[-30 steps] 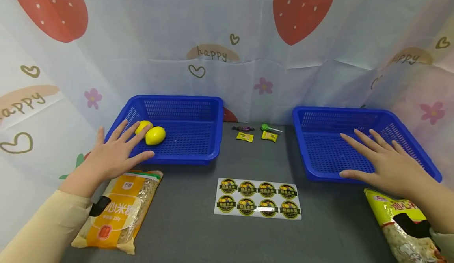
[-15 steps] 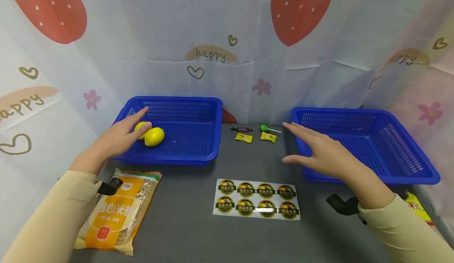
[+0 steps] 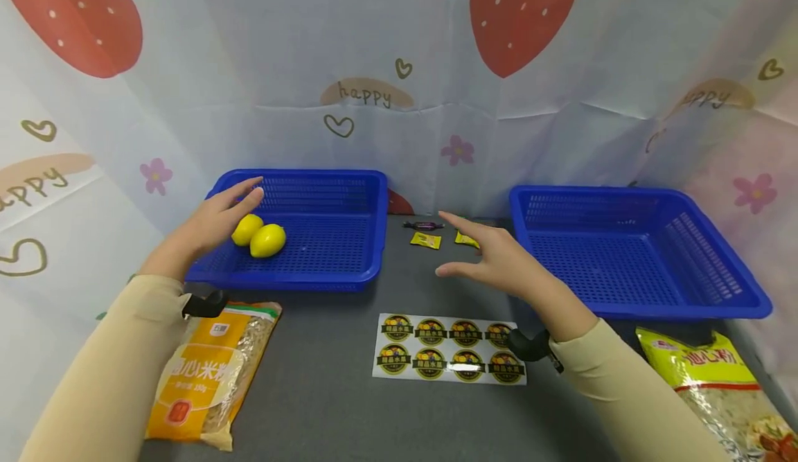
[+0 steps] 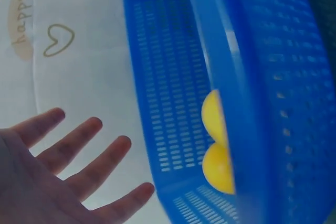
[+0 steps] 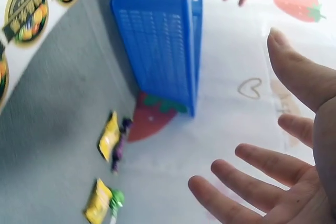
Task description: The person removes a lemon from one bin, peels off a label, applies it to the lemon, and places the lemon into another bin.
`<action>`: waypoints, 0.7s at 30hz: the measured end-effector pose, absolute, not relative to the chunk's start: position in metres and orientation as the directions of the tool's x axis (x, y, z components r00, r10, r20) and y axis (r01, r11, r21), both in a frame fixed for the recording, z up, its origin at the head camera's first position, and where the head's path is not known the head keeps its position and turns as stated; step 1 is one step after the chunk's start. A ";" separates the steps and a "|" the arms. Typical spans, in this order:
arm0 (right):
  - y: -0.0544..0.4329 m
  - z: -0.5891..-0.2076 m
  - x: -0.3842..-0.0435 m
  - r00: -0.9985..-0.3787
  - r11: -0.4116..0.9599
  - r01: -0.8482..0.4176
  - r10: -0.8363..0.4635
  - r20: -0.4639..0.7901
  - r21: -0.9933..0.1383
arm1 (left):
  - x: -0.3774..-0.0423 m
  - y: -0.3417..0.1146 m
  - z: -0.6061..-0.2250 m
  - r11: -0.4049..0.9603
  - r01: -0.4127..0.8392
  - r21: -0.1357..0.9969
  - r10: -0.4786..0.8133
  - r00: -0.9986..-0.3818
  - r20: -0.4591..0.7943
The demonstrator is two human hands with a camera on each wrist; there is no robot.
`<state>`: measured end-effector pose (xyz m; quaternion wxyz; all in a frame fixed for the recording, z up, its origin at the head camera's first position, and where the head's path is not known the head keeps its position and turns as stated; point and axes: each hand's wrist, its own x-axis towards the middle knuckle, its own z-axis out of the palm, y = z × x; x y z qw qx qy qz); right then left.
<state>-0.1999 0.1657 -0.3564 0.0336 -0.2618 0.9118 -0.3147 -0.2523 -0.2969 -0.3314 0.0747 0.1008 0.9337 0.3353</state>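
My left hand [image 3: 215, 223] is raised over the left end of a blue basket [image 3: 318, 282], fingers extended and holding nothing. Two yellow lemons [image 3: 268, 241] lie in that basket, close to the hand. The left wrist view shows the spread fingers [image 4: 102, 171] beside the basket wall. Above the table's middle, my right hand [image 3: 495, 258] hovers with thumb and fingers apart, nothing in it. Behind it are two yellow-wrapped candies [image 3: 426, 240] and a purple-wrapped candy [image 3: 424, 226]. A green lollipop [image 5: 117, 200], hidden in the head view, shows in the right wrist view.
Another blue basket [image 3: 642, 309] stands at the right. A sheet of round stickers [image 3: 430, 348] lies in the middle of the grey table [image 3: 324, 393]. An orange noodle bag [image 3: 199, 386] is at front left, a yellow-green bag [image 3: 717, 386] at front right. A printed curtain [image 3: 399, 32] hangs behind.
My right hand has moved left from over the right basket to the middle, now covering the lollipop. My left hand has turned edge-on and shifted slightly, still above the left basket.
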 end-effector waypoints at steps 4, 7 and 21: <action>0.149 -0.368 -0.205 -0.863 0.637 -0.439 -0.496 0.099 -0.634 | -0.265 -0.298 -0.332 0.633 0.111 0.766 0.246 -0.967 -0.063; 0.137 -0.378 -0.207 -0.863 0.600 -0.421 -0.495 0.098 -0.680 | -0.276 -0.298 -0.333 0.576 0.055 0.816 0.236 -0.966 -0.101; 0.068 -0.426 -0.206 -0.935 0.500 -0.252 -0.346 0.076 -0.829 | -0.315 -0.316 -0.366 0.636 0.019 0.772 0.386 -0.873 -0.297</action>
